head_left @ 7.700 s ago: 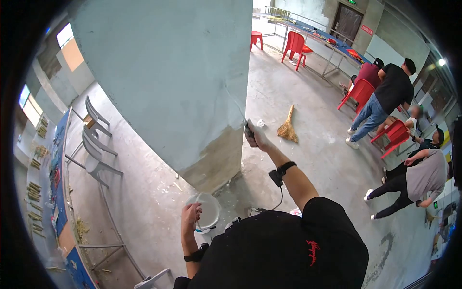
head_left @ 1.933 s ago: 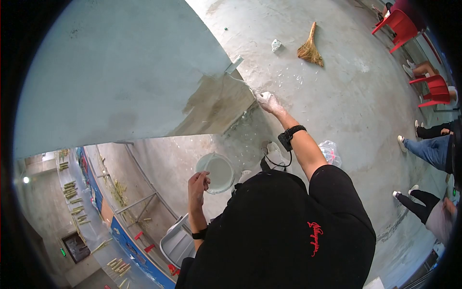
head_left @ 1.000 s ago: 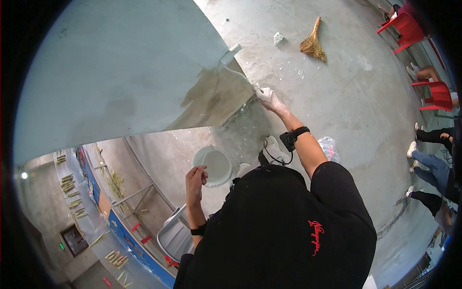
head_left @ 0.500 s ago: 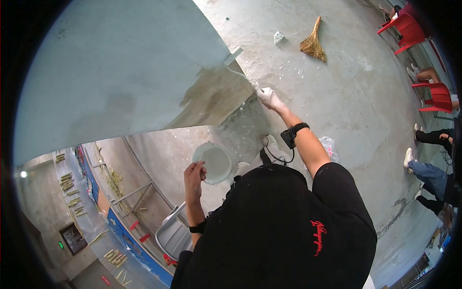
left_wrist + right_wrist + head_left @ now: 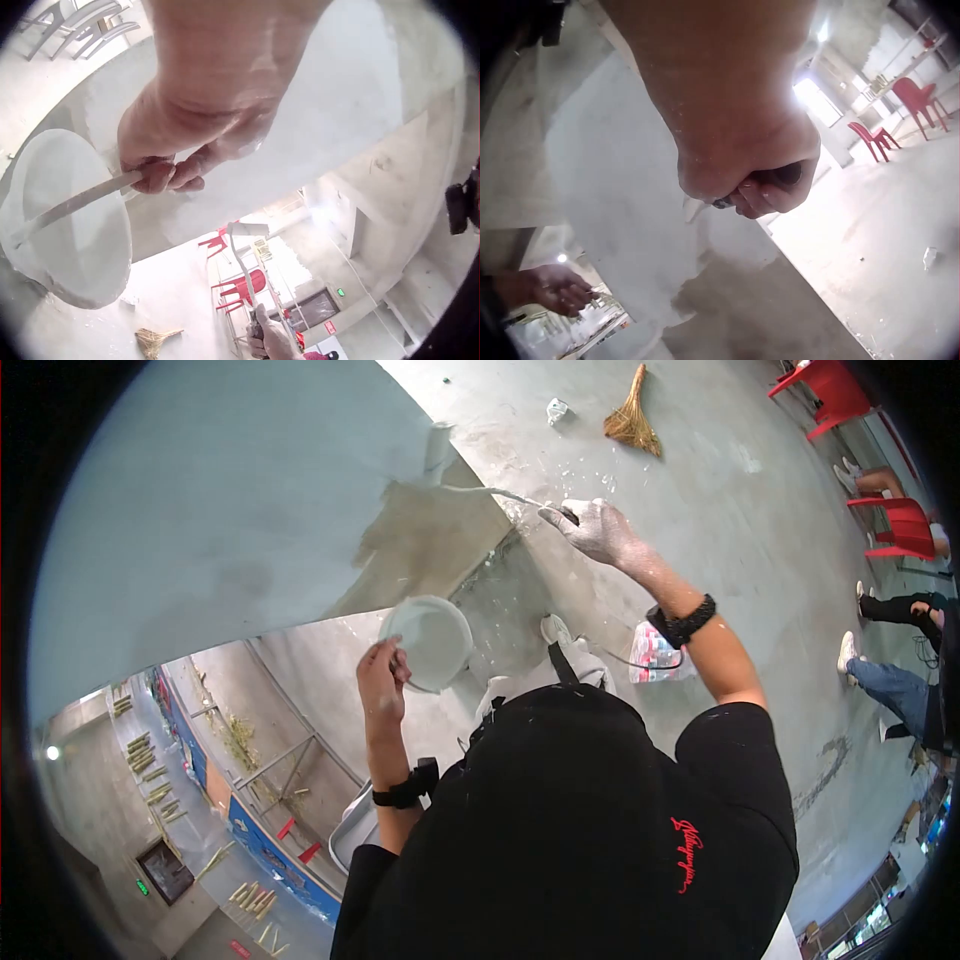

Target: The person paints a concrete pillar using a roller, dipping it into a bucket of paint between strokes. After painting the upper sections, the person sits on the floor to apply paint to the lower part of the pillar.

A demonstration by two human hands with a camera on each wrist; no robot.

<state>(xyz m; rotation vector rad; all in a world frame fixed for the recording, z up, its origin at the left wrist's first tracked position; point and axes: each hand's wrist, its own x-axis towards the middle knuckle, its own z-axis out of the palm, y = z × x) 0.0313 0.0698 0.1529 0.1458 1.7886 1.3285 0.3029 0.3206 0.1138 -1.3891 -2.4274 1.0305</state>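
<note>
In my right hand, dusted white, is the dark handle of a paint roller. Fingers curl round that handle in the right wrist view. Its bent metal rod reaches left to the roller head, which is blurred and overlaps the pillar near its edge, above a bare brown patch. My left hand grips the bail handle of a pale bucket. That bucket hangs by the pillar's lower corner, with light-coloured paint inside.
A straw broom and a crumpled white scrap lie on the spotted floor. A plastic bag stands by my feet. Red chairs and people are at the right. A long blue-edged table runs along the left.
From a more upright view, the camera has tilted down to the pillar's base. In the last half second my right hand has drawn back rightward, and the roller head has shifted inward from the edge.
</note>
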